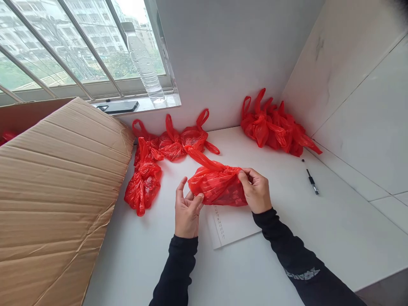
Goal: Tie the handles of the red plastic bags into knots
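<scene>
Between my two hands is a red plastic bag (219,187), knotted at the top, with something inside that shows only dimly. My left hand (188,212) pinches its lower left side between thumb and fingers, the index finger sticking up. At the upper right, by the knot, my right hand (256,191) grips the plastic. One loop of the bag stretches up and to the left. Beneath it lies a sheet of white paper (234,231) with a handwritten column, partly covered by the bag.
More knotted red bags lie at the left (145,187), along the wall (181,140) and in the right corner (270,127). A pen (311,182) rests on the white table (318,238). A cardboard box (57,191) stands left. The sill holds a water bottle (143,63) and phone (119,107).
</scene>
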`<action>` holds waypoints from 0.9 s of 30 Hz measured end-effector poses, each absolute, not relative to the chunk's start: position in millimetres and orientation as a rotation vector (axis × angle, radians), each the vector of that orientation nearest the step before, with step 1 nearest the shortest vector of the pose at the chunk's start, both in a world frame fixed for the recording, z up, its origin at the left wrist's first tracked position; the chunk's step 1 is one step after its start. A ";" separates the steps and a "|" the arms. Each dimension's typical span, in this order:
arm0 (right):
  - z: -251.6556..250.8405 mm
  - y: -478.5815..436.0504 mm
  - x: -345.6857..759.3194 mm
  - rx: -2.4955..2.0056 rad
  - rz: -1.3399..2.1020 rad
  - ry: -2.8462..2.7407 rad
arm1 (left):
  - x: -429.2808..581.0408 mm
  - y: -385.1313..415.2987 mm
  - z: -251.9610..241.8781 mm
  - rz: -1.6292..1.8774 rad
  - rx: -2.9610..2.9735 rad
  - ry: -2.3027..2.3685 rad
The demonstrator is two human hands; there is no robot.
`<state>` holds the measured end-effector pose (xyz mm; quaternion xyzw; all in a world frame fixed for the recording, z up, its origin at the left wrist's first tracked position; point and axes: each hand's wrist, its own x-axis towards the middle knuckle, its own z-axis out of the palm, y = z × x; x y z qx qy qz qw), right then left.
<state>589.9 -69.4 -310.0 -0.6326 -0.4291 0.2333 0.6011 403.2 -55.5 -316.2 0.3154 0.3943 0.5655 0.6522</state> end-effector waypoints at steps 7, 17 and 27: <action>-310.9 -80.6 574.0 -1.320 0.206 -1.135 | 412.7 -63.2 -312.2 1.328 0.825 0.952; -297.9 -110.2 534.3 -0.907 0.031 -1.539 | 408.8 -67.5 -294.9 1.156 0.291 0.753; -307.9 -74.0 571.0 -1.135 1.189 -1.069 | 407.4 -59.5 -315.8 1.207 0.559 0.810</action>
